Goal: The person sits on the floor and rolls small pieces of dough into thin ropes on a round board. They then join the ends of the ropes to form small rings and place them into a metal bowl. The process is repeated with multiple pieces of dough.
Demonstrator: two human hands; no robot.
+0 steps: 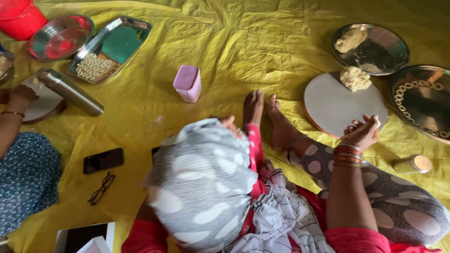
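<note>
Head view: a person is sitting on a yellow sheet (234, 42), feet stretched ahead.
Right hand (362, 134): the grip is closing around a dough bit (375, 122), fingers curled together on it, wrist in bangles.
Dough bit: it is sitting in the right grip, hanging over the near edge of a round board (328, 110).
Left hand (228, 122): only fingertips are peeking past the grey headscarf (201, 178); I cannot tell whether that grip is apart or together.
Beyond the right grip: a dough lump (355, 78) is resting on the board's far edge, and past it a steel plate (391, 40) is carrying more dough.
Outward of the right grip: a steel dish (424, 110) is holding a curve of small dough rings (407, 90) along its rim.
Just behind the right grip: a small jar (413, 164) is lying on its side.
Far across from the right grip: a pink box (188, 83), a phone (103, 160) and glasses (101, 188) are lying on the sheet; a co-worker's hand (18, 96) is resting on another board beside a steel flask (70, 91) and a tray (117, 42) of rings.
Risk, as I judge it: the soft bit could be tearing or sticking to the fingers under too hard a pinch, or dropping onto the sheet since it is hovering right at the board's edge; the jar, being on its side, could be rolling toward the knee.
</note>
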